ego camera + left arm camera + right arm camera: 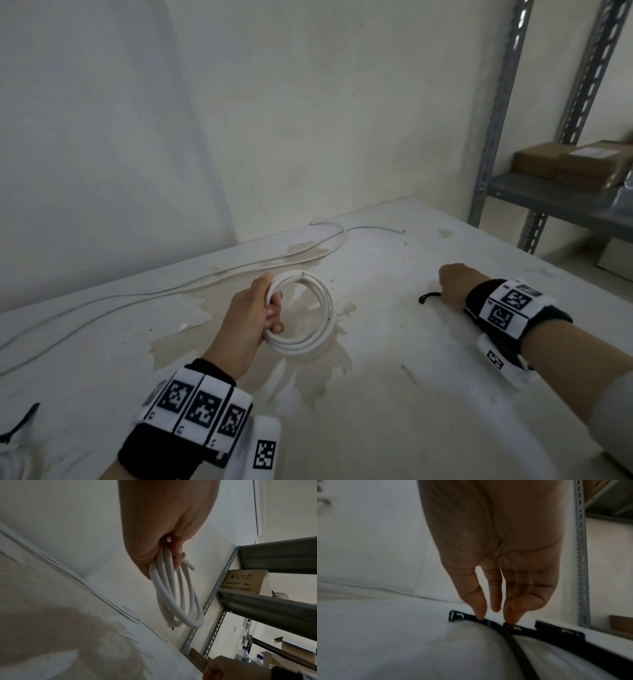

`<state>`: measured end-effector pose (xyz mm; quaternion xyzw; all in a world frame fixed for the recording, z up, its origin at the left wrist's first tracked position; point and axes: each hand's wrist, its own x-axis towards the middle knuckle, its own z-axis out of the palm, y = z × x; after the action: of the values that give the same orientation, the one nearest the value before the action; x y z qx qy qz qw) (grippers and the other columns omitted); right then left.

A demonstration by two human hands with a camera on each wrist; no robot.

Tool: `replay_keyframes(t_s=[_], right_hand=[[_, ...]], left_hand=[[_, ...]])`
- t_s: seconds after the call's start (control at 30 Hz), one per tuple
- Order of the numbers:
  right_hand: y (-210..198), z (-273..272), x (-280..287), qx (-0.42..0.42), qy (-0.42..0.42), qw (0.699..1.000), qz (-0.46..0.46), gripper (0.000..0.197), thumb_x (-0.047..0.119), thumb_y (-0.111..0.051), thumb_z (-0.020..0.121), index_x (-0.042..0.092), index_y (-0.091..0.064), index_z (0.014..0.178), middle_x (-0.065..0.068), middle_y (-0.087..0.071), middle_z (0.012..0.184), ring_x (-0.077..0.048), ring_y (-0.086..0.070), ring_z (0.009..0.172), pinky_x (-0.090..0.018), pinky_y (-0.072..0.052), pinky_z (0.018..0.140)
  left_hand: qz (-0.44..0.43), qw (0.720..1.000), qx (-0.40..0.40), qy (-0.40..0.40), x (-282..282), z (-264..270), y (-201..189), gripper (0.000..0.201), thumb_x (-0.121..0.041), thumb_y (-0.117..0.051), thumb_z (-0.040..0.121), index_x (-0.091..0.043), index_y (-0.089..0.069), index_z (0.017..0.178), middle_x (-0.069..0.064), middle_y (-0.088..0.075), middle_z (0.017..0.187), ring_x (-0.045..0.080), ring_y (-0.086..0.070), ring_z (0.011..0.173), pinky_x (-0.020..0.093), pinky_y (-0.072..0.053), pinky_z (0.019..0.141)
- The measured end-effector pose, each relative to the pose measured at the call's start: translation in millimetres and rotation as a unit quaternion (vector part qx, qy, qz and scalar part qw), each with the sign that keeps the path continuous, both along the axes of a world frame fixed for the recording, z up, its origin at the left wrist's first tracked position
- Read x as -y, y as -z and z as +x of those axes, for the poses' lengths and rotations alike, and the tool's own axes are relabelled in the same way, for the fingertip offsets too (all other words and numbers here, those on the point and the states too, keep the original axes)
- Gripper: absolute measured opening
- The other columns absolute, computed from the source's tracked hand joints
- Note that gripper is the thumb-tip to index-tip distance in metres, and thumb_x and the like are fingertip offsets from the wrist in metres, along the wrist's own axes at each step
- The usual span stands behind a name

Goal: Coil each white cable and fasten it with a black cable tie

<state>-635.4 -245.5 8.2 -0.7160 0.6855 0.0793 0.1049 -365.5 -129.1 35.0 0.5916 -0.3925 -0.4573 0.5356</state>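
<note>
Above the stained tabletop (pixel 394 394), my left hand (pixel 253 318) grips one side of the coiled cable (pixel 308 315) so its loops cannot spring apart. Over to the right, my right hand (pixel 454 284) pinches a cable tie (pixel 465 618) off the surface, ready to bind the coil.

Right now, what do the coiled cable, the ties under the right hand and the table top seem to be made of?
Coiled white cable: probably plastic-sheathed wire, smooth and slightly glossy; it bends into loops.
Black cable ties: likely plastic, thin flat straps with a faint sheen; the picture is blurred.
Table top: unclear, perhaps painted board; matt white, with peeled patches showing a beige layer.
</note>
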Motion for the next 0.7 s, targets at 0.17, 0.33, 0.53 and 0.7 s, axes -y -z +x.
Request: replay_keyframes(t_s=[0.17, 0.33, 0.53, 0.7], right_hand=[[1, 14, 1, -0.024, -0.008, 1.000, 0.003, 0.032, 0.010, -0.046, 0.094, -0.002, -0.045, 0.123, -0.017, -0.050, 0.129, -0.026, -0.053, 0.116, -0.026, -0.043, 0.091], [2, 34, 3, 0.010, -0.024, 1.000, -0.006, 0.012, 0.012, -0.046, 0.092, 0.002, -0.053, 0.093, -0.011, -0.055, 0.097, -0.018, -0.049, 0.074, -0.023, -0.040, 0.063], [-16, 66, -12, 0.178, -0.041, 0.979, -0.091, 0.013, 0.012, -0.042, 0.091, 0.004, -0.051, 0.085, -0.010, -0.056, 0.085, -0.027, -0.056, 0.077, -0.030, -0.042, 0.059], [-33, 117, -56, 0.430, -0.127, 0.887, -0.108, 0.006, 0.016, -0.052, 0.091, 0.017, -0.056, 0.085, 0.002, -0.063, 0.074, -0.005, -0.051, 0.057, -0.010, -0.037, 0.047]], left_hand=[[-0.007, 1.000, -0.004, -0.002, -2, 5, -1, 0.042, -0.028, -0.036, 0.098, -0.010, -0.045, 0.061, -0.008, -0.031, 0.038, 0.006, -0.026, 0.033, 0.022, -0.033, 0.044], [-0.010, 1.000, -0.005, -0.007, -4, 10, 0, 0.041, -0.028, -0.035, 0.098, -0.010, -0.046, 0.062, -0.007, -0.031, 0.038, 0.006, -0.027, 0.033, 0.024, -0.034, 0.047], [-0.019, 0.999, -0.008, -0.028, -4, 21, 0, 0.040, -0.025, -0.035, 0.097, -0.009, -0.046, 0.062, -0.007, -0.031, 0.039, 0.007, -0.027, 0.033, 0.024, -0.034, 0.046], [-0.021, 0.998, 0.005, -0.054, -7, 30, 0, 0.039, -0.026, -0.038, 0.095, -0.010, -0.047, 0.061, -0.007, -0.032, 0.039, 0.007, -0.028, 0.033, 0.026, -0.032, 0.048]])
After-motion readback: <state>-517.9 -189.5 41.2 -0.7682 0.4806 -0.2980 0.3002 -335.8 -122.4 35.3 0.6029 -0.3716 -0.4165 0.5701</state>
